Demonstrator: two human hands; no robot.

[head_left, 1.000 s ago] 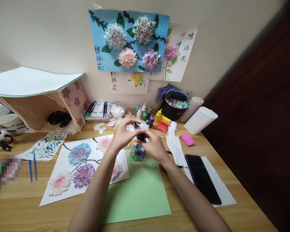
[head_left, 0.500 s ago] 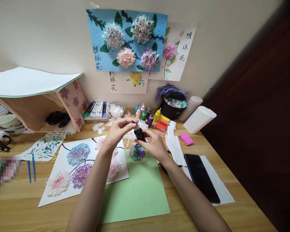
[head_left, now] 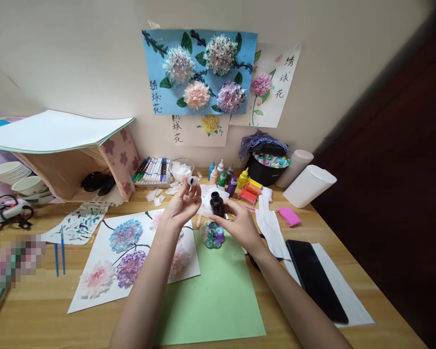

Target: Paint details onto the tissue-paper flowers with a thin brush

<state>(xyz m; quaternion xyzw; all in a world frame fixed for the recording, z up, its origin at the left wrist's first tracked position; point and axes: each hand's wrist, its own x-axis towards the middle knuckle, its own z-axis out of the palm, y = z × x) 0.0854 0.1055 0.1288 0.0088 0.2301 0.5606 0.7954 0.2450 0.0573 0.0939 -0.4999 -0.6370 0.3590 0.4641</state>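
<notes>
- Nearest: green sheet [head_left: 218, 295] on the table [head_left: 287, 334]; white flower sheet [head_left: 101, 249] to its left.
- Palette [head_left: 208, 242], paint-stained, at the green sheet's far edge, just below the bottle in view.
- Right hand [head_left: 240, 223]: fingers clamped on the black bottle [head_left: 217, 206], which is near upright, mouth uncovered.
- Left hand [head_left: 183, 208]: cap [head_left: 192, 181] pinched in the fingers, hollow side showing, apart from the bottle.
- Step, as judged: bottle opening, cap off. Next move likely calls for a level bottle and a steady right-hand grip; spill risk if tipped.
- Beyond: small paint bottles [head_left: 221, 179], standing.
</notes>
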